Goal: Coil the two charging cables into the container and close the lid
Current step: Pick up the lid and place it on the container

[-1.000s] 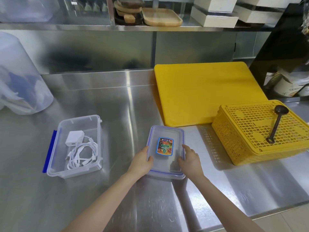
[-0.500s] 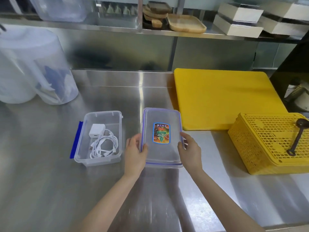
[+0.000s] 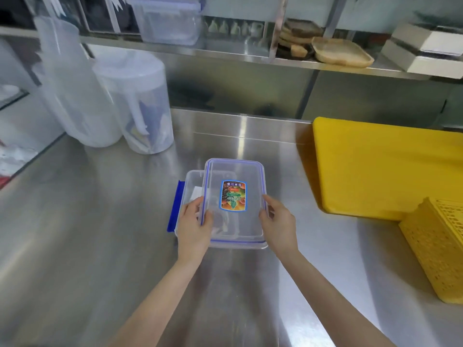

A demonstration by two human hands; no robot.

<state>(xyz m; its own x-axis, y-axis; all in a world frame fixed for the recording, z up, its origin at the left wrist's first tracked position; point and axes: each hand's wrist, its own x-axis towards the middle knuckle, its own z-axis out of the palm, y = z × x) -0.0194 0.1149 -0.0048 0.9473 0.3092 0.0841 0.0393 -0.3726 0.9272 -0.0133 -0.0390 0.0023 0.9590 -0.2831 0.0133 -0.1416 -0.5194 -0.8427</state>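
You stand at a stainless steel counter [image 3: 75, 246], brushed and streaked with reflected light, with a low steel upstand at its back and a steel wall panel above it. Your left hand [image 3: 194, 226] grips the left long edge of the clear lid [image 3: 235, 221], thumb on top and fingers curled under. Your right hand [image 3: 278, 224] grips the opposite edge the same way. The lid, rimmed in blue and carrying a colourful sticker [image 3: 233, 195] at its centre, is held over the clear container [image 3: 193, 179], shifted to the right so that the container's left side and far-left corner stick out from beneath it. A blue clip [image 3: 175, 206] hangs open on the container's left wall. Something white shows through the plastic inside; the cables themselves are too blurred by the lid to make out.

To the right lies a yellow cutting board [image 3: 388, 166], flat on the counter, with a yellow perforated basket [image 3: 436, 251] just in front of it at the frame's edge. At the back left stand translucent plastic jugs [image 3: 135, 103]. Above runs a steel shelf [image 3: 250, 58] holding a clear tub [image 3: 167, 21], wooden trays [image 3: 340, 51] and white boxes [image 3: 426, 51].
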